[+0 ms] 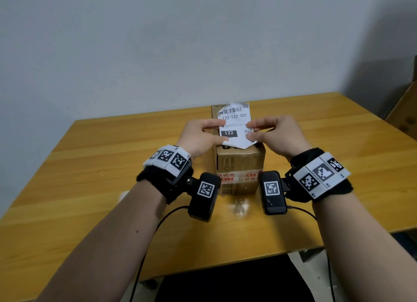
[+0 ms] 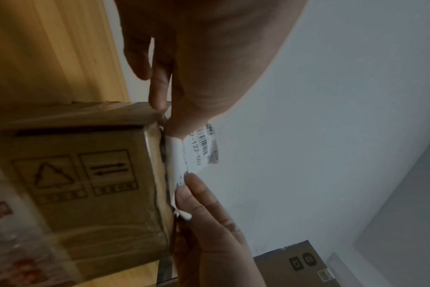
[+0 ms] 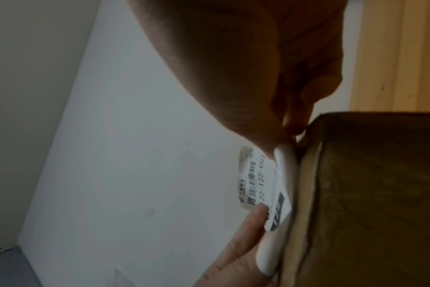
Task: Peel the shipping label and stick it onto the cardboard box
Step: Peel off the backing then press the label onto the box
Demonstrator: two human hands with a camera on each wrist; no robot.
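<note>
A brown cardboard box (image 1: pixel 239 166) with red-printed tape stands on end in the middle of the table. Just above its top I hold a white shipping label (image 1: pixel 234 121) with a barcode, "122-122-C07" and a black "122" block. My left hand (image 1: pixel 222 131) pinches its left edge between thumb and forefinger. My right hand (image 1: pixel 249 130) pinches its right edge near the QR code. A blank white corner (image 1: pixel 246 144) pokes out below the print. The left wrist view shows the label (image 2: pixel 204 153) beside the box (image 2: pixel 86 174), the right wrist view the label (image 3: pixel 258 180) against the box (image 3: pixel 368 194).
The wooden table (image 1: pixel 112 166) runs back to a pale wall (image 1: pixel 180 42). Another cardboard box (image 1: pixel 404 112) stands off the table's right end, also seen in the left wrist view as a carton (image 2: pixel 295 264). A black seat (image 1: pixel 225 283) lies below the near edge.
</note>
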